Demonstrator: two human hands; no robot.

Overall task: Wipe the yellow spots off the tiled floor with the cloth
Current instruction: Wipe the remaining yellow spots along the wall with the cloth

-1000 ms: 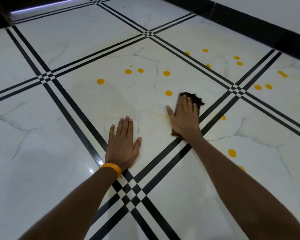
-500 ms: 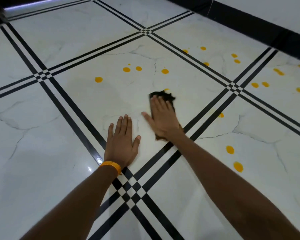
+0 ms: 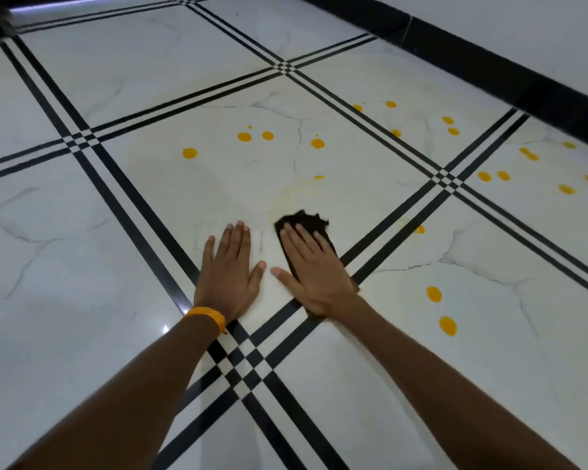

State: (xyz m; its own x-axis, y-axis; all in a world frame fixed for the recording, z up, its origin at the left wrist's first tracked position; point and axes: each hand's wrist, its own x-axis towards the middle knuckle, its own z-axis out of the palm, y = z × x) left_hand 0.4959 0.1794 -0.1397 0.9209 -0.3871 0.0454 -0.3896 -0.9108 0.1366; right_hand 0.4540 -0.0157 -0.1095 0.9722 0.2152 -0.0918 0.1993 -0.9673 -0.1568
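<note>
My right hand (image 3: 311, 269) lies flat with straight fingers on a dark cloth (image 3: 304, 220), pressing it to the white tiled floor (image 3: 123, 293). The cloth shows past my fingertips and at my wrist. My left hand (image 3: 230, 271) rests flat on the floor just left of it, an orange band on the wrist. A faint yellow smear (image 3: 287, 195) curves above the cloth, ending at a small remnant spot (image 3: 318, 177). Several yellow spots (image 3: 244, 137) lie further up the same tile, and two larger yellow spots (image 3: 434, 294) lie to the right of my right arm.
Black double lines (image 3: 252, 361) cross the floor in a grid. More yellow spots (image 3: 484, 176) dot the tiles at the far right. A black skirting (image 3: 489, 59) and a pale wall run along the upper right.
My right hand has slid the cloth left and back toward me, beside my left hand. The spot it covered is now a thin smear. My left hand has stayed put.
</note>
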